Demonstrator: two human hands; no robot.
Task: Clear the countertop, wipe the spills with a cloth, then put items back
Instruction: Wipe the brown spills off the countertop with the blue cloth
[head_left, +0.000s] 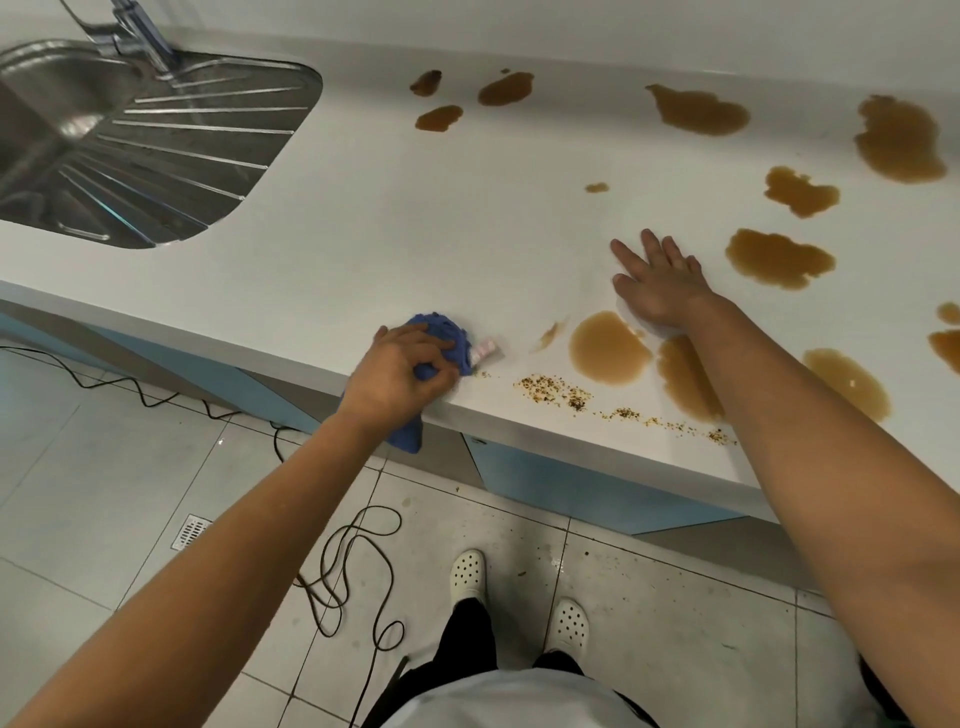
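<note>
My left hand (402, 371) grips a bunched blue cloth (451, 335) at the front edge of the white countertop (415, 223); part of the cloth hangs below the edge. A small pink-white label sticks out of the cloth on its right. My right hand (657, 283) lies flat on the counter with fingers spread, just above a round brown spill (608, 348). Several more brown puddles (779, 257) spread across the right and far side. A trail of dry brown crumbs (558, 392) runs along the front edge.
A steel sink with a ribbed drainboard (171, 140) and a tap is set into the counter at the far left. Below, on the tiled floor, lie a black cable (358, 561) and a floor drain (191, 531). My white shoes stand near the blue cabinet fronts.
</note>
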